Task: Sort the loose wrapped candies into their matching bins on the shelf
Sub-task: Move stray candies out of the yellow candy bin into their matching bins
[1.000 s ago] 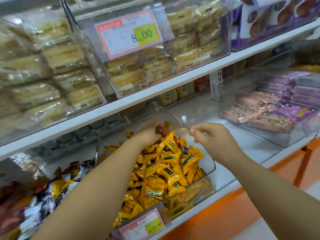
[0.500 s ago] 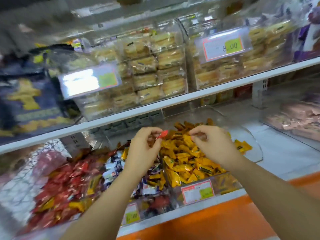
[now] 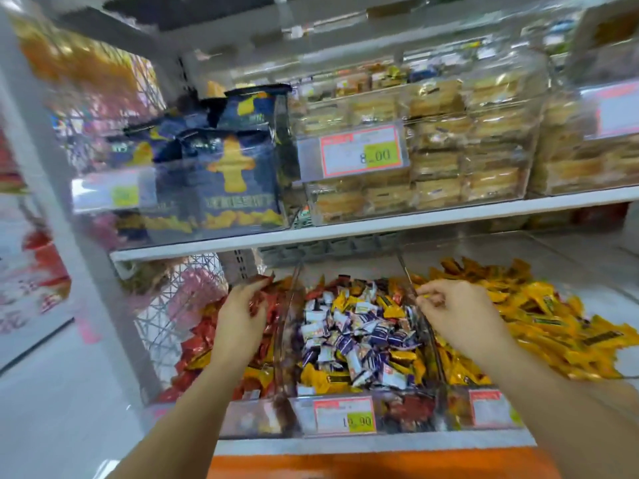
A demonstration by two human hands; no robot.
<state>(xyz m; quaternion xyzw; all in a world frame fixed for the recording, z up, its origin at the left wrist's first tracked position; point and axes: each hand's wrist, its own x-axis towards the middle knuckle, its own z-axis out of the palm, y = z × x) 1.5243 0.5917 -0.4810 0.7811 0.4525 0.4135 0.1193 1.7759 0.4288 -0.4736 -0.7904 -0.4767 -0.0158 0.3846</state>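
The red candies [image 3: 198,337] fill the bin just left of the middle bin [image 3: 397,414]. The left hand [image 3: 238,326] is down among them, its fingers [image 3: 243,292] curled onto the wrappers; blur hides whether one is pinched. That placement would suit dropping a red piece where it belongs. The middle bin's own heap of mixed candies [image 3: 356,335], purple-white with yellow strays, looks unsorted. At its right wall the right hand [image 3: 463,323] hovers, fingers [image 3: 432,289] drawn together, contents unclear, beside the yellow candies [image 3: 539,326] on that side.
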